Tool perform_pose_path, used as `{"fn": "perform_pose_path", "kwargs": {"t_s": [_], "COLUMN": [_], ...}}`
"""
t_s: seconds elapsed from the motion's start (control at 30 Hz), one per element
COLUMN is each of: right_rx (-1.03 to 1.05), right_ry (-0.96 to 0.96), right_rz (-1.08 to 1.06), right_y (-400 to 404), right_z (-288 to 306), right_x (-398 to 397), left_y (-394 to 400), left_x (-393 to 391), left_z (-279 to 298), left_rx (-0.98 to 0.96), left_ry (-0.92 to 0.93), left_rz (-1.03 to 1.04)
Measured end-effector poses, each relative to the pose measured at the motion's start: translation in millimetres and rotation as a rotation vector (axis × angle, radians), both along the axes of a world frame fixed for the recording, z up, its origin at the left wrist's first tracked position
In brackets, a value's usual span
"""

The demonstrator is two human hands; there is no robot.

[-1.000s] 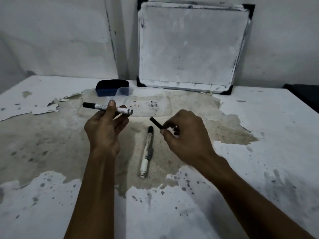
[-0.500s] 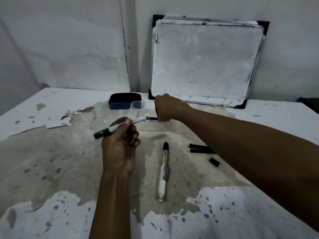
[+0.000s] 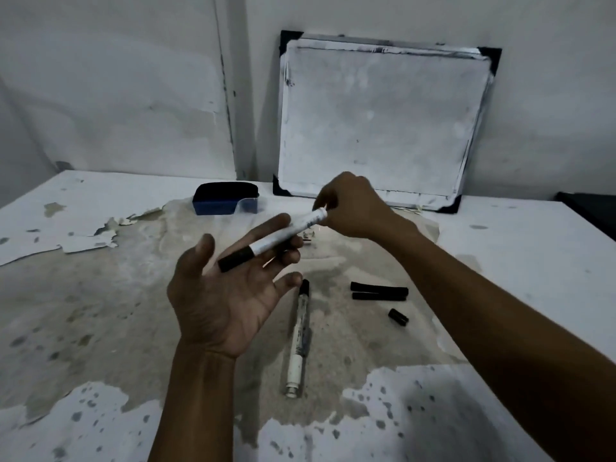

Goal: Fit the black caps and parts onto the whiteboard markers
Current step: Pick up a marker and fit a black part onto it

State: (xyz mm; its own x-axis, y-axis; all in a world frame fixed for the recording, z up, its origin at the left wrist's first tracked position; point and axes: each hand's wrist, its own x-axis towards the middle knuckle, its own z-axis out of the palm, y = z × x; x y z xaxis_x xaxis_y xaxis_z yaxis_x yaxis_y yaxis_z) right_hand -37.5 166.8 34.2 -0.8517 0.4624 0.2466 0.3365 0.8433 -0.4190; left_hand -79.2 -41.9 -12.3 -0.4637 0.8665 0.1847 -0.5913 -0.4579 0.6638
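A white whiteboard marker [image 3: 283, 236] with a black cap on its lower-left end lies tilted across the fingers of my left hand [image 3: 226, 295], which is palm up with the fingers spread. My right hand [image 3: 350, 205] pinches the marker's upper-right end; that tip is hidden by the fingers. A second marker [image 3: 297, 341] lies on the table below, its black end pointing away from me. Two long black parts [image 3: 378, 291] lie side by side to its right. A small black cap [image 3: 398, 317] rests just nearer than them.
A whiteboard [image 3: 383, 121] leans on the wall at the back. A blue eraser [image 3: 221, 198] sits in a clear plastic container [image 3: 250, 205] behind my hands. The table [image 3: 520, 248] has peeling white paint. A dark object [image 3: 590, 208] stands at the far right edge.
My left hand has gone from gripping the marker to an open palm with the marker across its fingers. My right hand has slid onto the marker's upper end.
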Motion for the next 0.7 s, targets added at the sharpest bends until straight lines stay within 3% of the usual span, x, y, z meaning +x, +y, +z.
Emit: {"fn": "perform_pose_path", "kwargs": {"t_s": [0.17,0.27,0.47,0.7], "right_rx": [-0.065,-0.056,0.126,0.208], "right_ry": [0.104,0.067,-0.042,-0.116], "right_rz": [-0.102,-0.085,-0.034,-0.038], "right_y": [0.5,-3.5,-16.1,-24.6], "right_z": [-13.7,-38.2,-61.1,-64.2], "right_x": [91.3,122.8,128.0,118.1], "left_y": [10.1,19.9,26.4,27.1], "left_x": [9.9,15.0,27.1,28.9], "left_z": [0.7,-5.1,-12.0,-9.8], "left_rx": [-0.132,-0.240,-0.405,-0.409], "left_ry": [-0.008,0.144,0.483,0.537], "left_rz": [-0.111,-0.035,0.173,0.203]}}
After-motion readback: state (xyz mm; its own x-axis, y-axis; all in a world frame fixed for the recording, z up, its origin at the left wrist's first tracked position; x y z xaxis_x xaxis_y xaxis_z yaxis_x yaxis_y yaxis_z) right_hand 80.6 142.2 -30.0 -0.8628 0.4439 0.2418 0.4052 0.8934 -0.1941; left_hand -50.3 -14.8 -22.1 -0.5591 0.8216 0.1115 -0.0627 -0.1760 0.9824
